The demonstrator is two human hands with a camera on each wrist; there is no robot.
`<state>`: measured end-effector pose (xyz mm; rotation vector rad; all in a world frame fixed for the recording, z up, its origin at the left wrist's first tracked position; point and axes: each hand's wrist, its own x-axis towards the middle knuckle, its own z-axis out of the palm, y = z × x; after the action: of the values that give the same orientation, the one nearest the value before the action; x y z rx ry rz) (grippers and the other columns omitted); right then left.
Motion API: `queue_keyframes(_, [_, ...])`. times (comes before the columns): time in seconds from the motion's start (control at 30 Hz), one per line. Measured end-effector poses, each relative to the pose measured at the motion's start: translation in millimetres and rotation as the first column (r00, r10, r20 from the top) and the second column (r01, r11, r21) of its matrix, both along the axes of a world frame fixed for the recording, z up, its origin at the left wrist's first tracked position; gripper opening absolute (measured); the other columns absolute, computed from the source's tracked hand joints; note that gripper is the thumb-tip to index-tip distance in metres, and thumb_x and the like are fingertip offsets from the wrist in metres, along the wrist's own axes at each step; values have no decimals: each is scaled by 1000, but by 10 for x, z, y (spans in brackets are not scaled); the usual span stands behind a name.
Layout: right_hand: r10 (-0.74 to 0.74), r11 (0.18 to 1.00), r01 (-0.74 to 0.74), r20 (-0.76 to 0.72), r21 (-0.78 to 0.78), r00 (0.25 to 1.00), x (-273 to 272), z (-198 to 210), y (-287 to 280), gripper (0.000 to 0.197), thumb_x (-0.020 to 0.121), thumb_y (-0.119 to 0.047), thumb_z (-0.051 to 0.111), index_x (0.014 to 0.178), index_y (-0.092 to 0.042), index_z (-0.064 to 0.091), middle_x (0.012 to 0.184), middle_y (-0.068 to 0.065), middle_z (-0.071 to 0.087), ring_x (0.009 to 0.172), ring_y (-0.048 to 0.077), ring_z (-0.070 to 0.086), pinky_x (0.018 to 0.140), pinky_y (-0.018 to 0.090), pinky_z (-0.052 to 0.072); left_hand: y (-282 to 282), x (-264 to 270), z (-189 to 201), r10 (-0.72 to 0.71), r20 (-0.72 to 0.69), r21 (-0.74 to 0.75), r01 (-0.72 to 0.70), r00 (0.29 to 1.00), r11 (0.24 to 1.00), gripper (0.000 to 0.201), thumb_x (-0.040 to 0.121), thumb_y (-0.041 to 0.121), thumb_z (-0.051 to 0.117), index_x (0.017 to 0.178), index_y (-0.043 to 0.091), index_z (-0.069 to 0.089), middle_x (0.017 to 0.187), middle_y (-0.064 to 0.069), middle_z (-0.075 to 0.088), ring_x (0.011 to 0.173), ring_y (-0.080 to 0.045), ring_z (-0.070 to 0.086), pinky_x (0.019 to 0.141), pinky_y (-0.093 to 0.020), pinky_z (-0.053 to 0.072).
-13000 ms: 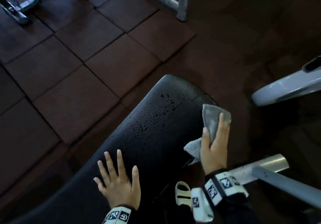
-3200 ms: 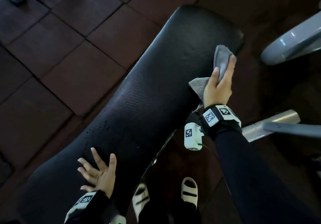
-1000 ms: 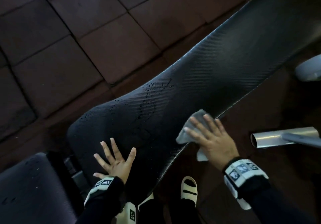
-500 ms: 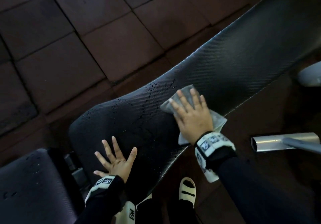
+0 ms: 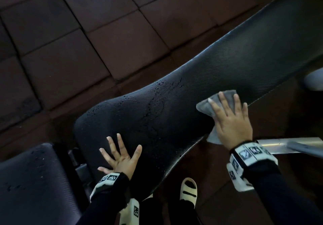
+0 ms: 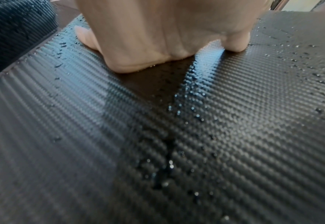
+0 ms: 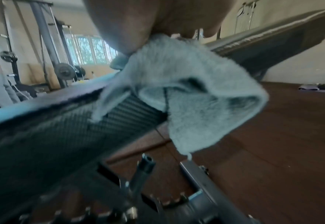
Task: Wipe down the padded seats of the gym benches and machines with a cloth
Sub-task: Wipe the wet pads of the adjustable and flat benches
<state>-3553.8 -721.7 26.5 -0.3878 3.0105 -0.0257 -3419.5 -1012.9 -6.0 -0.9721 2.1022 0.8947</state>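
A long black textured bench pad [image 5: 218, 71] slants from lower left to upper right, with water droplets [image 5: 157, 100] beaded on its lower part. My right hand [image 5: 229, 118] lies flat, fingers spread, pressing a grey cloth [image 5: 204, 106] onto the pad's near edge; the cloth [image 7: 186, 94] hangs partly over that edge. My left hand [image 5: 120, 155] rests flat with fingers splayed on the pad's lower end, its palm [image 6: 148, 37] on the wet surface [image 6: 176, 121].
A second black seat pad [image 5: 29, 181] sits at lower left, across a gap with a hinge. A metal frame tube [image 5: 288, 145] juts out at right. My sandalled foot [image 5: 188, 189] stands under the bench. Brown floor tiles [image 5: 87, 32] surround it. Weight racks [image 7: 48, 50] stand behind.
My right hand has slid the cloth back from the middle of the pad toward its near edge and to the right. The left hand has stayed put.
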Motion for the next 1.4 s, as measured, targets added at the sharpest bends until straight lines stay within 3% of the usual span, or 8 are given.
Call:
queue_keyframes(0.13, [-16, 999, 16, 12, -45, 1000, -245, 13, -452, 50, 94, -42, 27, 143, -35, 35, 153, -2, 28, 142, 37, 15, 112, 54, 10, 1, 5, 3, -6, -3, 9, 6, 1000, 1000, 86, 80, 76, 31, 129, 54, -37, 133, 27, -53, 131, -17, -46, 103, -65, -21])
queue_keyframes(0.3, [198, 979, -197, 11, -40, 980, 260, -128, -915, 51, 89, -34, 39, 140, -32, 40, 152, -2, 31, 143, 33, 13, 112, 53, 13, -9, 11, 3, -17, 5, 13, 17, 1000, 1000, 87, 81, 76, 31, 133, 52, -35, 134, 25, -53, 130, -18, -47, 103, -66, -20])
queue_keyframes(0.5, [372, 925, -379, 138, 31, 918, 818, -247, -497, 59, 86, -39, 31, 144, -33, 33, 154, -3, 26, 143, 32, 16, 111, 51, 16, -26, 10, 4, -31, 13, 23, 31, 999, 999, 86, 79, 78, 28, 129, 53, -37, 129, 27, -56, 128, -18, -49, 102, -67, -20])
queue_keyframes(0.73, [-95, 995, 95, 113, 5, 989, 57, 85, -229, 55, 91, -37, 27, 146, -33, 24, 156, -1, 17, 142, 39, 10, 110, 57, 16, -48, 17, -4, -69, 31, 33, 68, 997, 997, 85, 78, 79, 24, 127, 52, -41, 127, 24, -59, 126, -21, -51, 102, -68, -17])
queue_keyframes(0.93, [-249, 969, 245, 148, 41, 957, -751, 202, -838, 53, 100, -37, 24, 150, -34, 7, 158, -4, -6, 142, 37, -11, 115, 52, -3, -59, 21, -30, -82, 33, 30, 81, 996, 996, 84, 79, 80, 22, 126, 52, -41, 127, 24, -59, 121, -19, -54, 102, -68, -18])
queue_keyframes(1.17, [111, 990, -127, 208, 65, 972, -574, 25, -1729, 56, 97, -43, 25, 149, -38, 4, 159, -3, -2, 143, 34, -12, 115, 50, -5, -56, 30, -25, -81, 22, 21, 81, 996, 997, 82, 79, 79, 21, 126, 52, -41, 128, 24, -58, 124, -19, -51, 103, -68, -16])
queue_keyframes(1.3, [356, 931, -366, 209, 11, 911, -38, -109, -1544, 53, 93, -35, 32, 145, -40, 25, 156, -5, 17, 145, 30, 3, 115, 46, 1, -62, 28, -27, -83, 31, 18, 82, 996, 996, 83, 77, 80, 20, 125, 52, -41, 127, 25, -59, 124, -19, -51, 103, -68, -16])
queue_keyframes(1.4, [390, 910, -412, 241, 44, 889, 193, -104, -1118, 54, 89, -34, 34, 143, -40, 30, 153, -6, 27, 143, 28, 16, 112, 47, 11, -67, 30, -37, -88, 37, 27, 87, 995, 996, 83, 81, 78, 23, 126, 51, -41, 127, 23, -59, 126, -22, -51, 103, -68, -17])
